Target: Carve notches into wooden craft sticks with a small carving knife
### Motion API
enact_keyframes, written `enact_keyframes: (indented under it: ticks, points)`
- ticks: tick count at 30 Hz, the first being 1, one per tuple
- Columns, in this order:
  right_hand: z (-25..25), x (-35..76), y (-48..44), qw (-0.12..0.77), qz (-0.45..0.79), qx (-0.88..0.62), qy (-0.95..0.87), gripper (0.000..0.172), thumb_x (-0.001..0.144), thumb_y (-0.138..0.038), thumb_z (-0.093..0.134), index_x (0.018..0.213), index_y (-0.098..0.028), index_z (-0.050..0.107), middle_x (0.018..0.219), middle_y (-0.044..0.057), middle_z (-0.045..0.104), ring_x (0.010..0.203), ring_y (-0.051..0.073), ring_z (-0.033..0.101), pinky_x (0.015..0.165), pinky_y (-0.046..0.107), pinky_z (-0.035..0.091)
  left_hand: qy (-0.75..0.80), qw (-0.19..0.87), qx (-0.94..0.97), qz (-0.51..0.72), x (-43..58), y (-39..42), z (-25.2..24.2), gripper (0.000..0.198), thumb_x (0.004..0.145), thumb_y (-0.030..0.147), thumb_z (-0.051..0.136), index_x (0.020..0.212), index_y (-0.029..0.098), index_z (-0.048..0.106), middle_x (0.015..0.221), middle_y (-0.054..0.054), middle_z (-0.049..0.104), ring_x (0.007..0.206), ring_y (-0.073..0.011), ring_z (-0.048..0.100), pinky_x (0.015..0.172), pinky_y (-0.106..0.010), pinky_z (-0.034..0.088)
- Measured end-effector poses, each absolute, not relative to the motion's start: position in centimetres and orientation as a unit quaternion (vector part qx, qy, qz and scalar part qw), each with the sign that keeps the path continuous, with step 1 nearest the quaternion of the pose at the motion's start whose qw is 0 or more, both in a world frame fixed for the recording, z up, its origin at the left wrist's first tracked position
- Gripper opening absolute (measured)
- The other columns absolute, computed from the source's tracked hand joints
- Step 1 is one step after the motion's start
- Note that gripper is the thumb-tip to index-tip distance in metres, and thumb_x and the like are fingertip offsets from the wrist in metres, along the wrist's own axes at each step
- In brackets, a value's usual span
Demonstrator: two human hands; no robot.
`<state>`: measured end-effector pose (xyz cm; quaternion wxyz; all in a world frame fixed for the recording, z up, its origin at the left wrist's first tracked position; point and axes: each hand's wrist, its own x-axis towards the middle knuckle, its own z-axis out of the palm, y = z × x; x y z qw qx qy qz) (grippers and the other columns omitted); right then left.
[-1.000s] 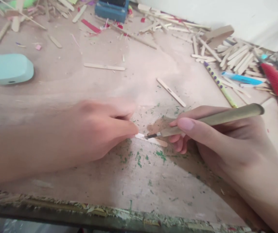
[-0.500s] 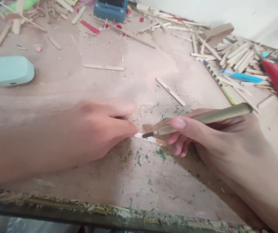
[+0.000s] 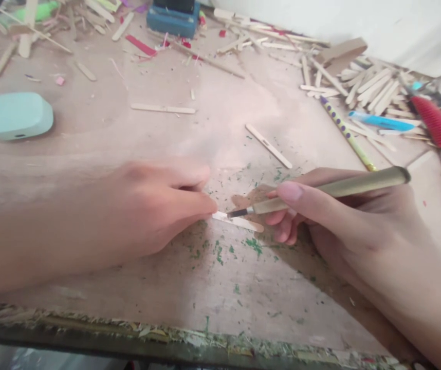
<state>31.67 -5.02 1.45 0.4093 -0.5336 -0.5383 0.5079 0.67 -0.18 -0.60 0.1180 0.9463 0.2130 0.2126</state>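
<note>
- Wooden stick (image 3: 246, 223): center of frame, on desk (image 3: 128, 298), left end gripped in left hand (image 3: 159, 208).
- Right hand (image 3: 363, 231): closed around bladed tool (image 3: 351, 186); dark blade (image 3: 239, 213) at stick, contact unclear.
- Green flecks (image 3: 254, 245): just below stick.
- Second stick (image 3: 277, 153): above, right of center.
- Teal case (image 3: 14, 114): left edge.
- Stick pile (image 3: 378, 91): upper right.

Room between turquoise case (image 3: 14, 114) and stick pile (image 3: 373, 88), past two loose sticks (image 3: 162, 108).
</note>
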Motion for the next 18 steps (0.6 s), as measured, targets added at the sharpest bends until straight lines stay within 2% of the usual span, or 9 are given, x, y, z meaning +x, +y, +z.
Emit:
enact_keyframes:
  ticks: [2,8,13,18]
  points:
    - [1.54,31.77,-5.11,0.405,0.515,-0.533,-0.536,0.036,0.103,-0.059,0.112,0.088,-0.029,0.101,0.080,0.006,0.089,0.060,0.016,0.080,0.057,0.023,0.067,0.215,0.115,0.948,0.206,0.65,-0.18,-0.53,0.035,0.128,0.003,0.062,0.116,0.021,0.090,0.098,0.004,0.064,0.080,-0.0150,0.060,0.075,-0.036,0.045]
    - [1.10,32.21,-4.90,0.412,0.520,-0.514,-0.545,0.028,0.097,-0.059,0.118,0.096,-0.035,0.104,0.081,0.003,0.090,0.061,0.016,0.080,0.060,0.022,0.072,0.216,0.129,0.940,0.229,0.93,0.10,-0.87,0.048,0.128,0.006,0.052,0.100,0.024,0.086,0.091,0.003,0.061,0.073,-0.0156,0.056,0.069,-0.037,0.042]
    - [0.93,31.98,-4.67,0.412,0.528,-0.513,-0.536,0.033,0.091,-0.065,0.120,0.096,-0.036,0.105,0.077,0.003,0.089,0.060,0.017,0.083,0.060,0.020,0.072,0.216,0.135,0.943,0.213,0.62,-0.05,-0.83,0.037,0.125,0.004,0.061,0.105,0.024,0.085,0.098,0.003,0.064,0.080,-0.0160,0.060,0.074,-0.038,0.046]
    - [1.15,31.93,-4.80,0.411,0.536,-0.516,-0.527,0.032,0.093,-0.067,0.118,0.094,-0.037,0.105,0.080,0.004,0.091,0.061,0.018,0.082,0.062,0.024,0.072,0.222,0.141,0.939,0.223,0.78,-0.01,-0.73,0.046,0.126,0.006,0.053,0.094,0.025,0.078,0.093,0.001,0.062,0.075,-0.0173,0.056,0.070,-0.040,0.042]
